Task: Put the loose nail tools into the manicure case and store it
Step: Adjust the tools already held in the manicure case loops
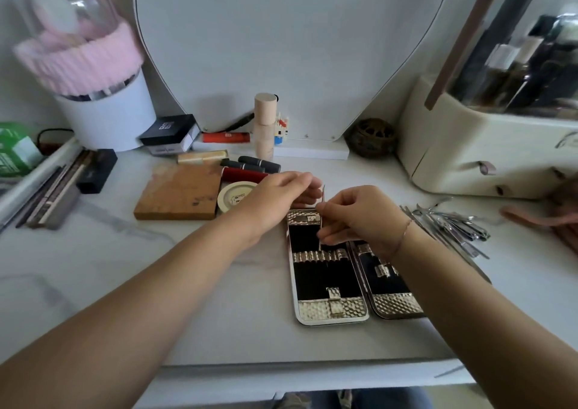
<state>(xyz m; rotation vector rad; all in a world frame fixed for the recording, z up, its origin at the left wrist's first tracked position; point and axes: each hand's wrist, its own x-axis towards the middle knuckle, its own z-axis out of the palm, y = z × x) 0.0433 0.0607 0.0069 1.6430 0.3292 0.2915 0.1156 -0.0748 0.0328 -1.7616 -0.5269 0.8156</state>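
The manicure case (328, 283) lies open flat on the white table, two black-lined halves with silvery textured straps. My right hand (359, 217) hovers over the far end of the left half, pinching a thin metal nail tool (323, 194) that stands almost upright, its lower end down in the case. My left hand (281, 194) rests at the case's far edge, fingers curled beside the tool; what it touches is hidden. A heap of several loose metal nail tools (450, 224) lies to the right of the case.
A wooden block (179, 194), a round tin (237, 194), lipsticks (250, 167) and a beige bottle (264, 124) crowd the table behind the case. A cream organiser (475, 149) stands at right, a white tub (109, 117) at back left, pencils (50, 196) at left.
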